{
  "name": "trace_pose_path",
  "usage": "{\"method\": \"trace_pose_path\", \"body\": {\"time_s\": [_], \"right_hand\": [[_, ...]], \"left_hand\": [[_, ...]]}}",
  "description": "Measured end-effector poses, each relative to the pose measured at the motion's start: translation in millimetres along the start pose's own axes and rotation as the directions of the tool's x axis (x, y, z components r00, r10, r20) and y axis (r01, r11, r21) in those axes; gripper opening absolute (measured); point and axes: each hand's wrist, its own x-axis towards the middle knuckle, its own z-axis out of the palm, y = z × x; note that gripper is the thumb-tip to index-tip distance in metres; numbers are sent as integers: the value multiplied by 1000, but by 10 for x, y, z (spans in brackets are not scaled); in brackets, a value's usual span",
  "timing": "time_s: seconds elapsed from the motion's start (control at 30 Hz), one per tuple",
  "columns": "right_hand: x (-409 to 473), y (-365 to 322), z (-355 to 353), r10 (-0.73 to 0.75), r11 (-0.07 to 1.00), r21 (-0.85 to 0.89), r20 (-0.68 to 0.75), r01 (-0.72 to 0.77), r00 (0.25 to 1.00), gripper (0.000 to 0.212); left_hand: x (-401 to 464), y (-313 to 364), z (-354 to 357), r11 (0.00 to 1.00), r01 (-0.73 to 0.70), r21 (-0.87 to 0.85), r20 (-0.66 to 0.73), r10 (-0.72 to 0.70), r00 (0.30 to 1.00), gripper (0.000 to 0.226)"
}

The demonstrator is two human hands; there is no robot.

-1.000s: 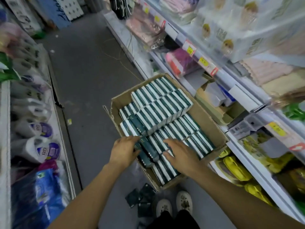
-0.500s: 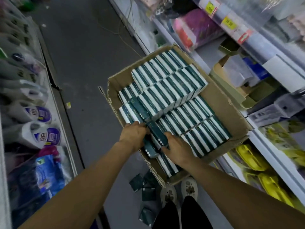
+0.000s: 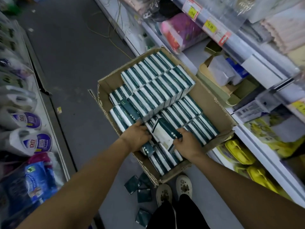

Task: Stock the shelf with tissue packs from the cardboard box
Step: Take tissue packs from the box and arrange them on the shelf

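A person stands over an open cardboard box (image 3: 212, 103) at the centre of the frame, both bare arms reaching into its near end. The box is packed with rows of green-and-white tissue packs (image 3: 158, 90), stacked higher toward the upper part of the box. The left hand (image 3: 137, 138) has its fingers curled down among the packs at the lower left of the box, gripping a green pack (image 3: 147, 148) at its near end. The right hand (image 3: 187, 142) pinches a tilted pack (image 3: 165, 131) whose white face turns upward, thumb and fingers clenched on its near right corner. The box sits against the shelf (image 3: 257, 146) that runs down the right side of the frame, where yellow items (image 3: 237, 151) lie on a lower level and pink bundles (image 3: 178, 32) on an upper one. Several loose green packs (image 3: 137, 187) lie on the grey floor (image 3: 69, 52) at lower centre, just beside the person's white shoes (image 3: 173, 189). Toilet-paper rolls (image 3: 33, 142) line the left edge.
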Motion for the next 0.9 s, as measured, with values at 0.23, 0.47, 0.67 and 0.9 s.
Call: {"method": "trace_pose_path", "body": {"time_s": [0.23, 0.47, 0.67, 0.9], "right_hand": [[-428, 36, -560, -23, 960, 270, -199, 77, 980, 47], [-1035, -261, -1182, -232, 863, 289, -502, 415, 833, 33], [-1666, -349, -1602, -533, 753, -34, -616, 657, 580, 34], [-2253, -293, -1995, -552, 713, -94, -685, 695, 475, 42]], "left_hand": [[-319, 96, -277, 420, 208, -883, -21, -478, 878, 25], [-620, 185, -1031, -496, -68, -866, 266, -570, 777, 47], [-902, 366, -1741, -667, -267, -696, 124, -477, 870, 36], [-1118, 649, -2611, -514, -394, -762, -168, -431, 886, 77]]}}
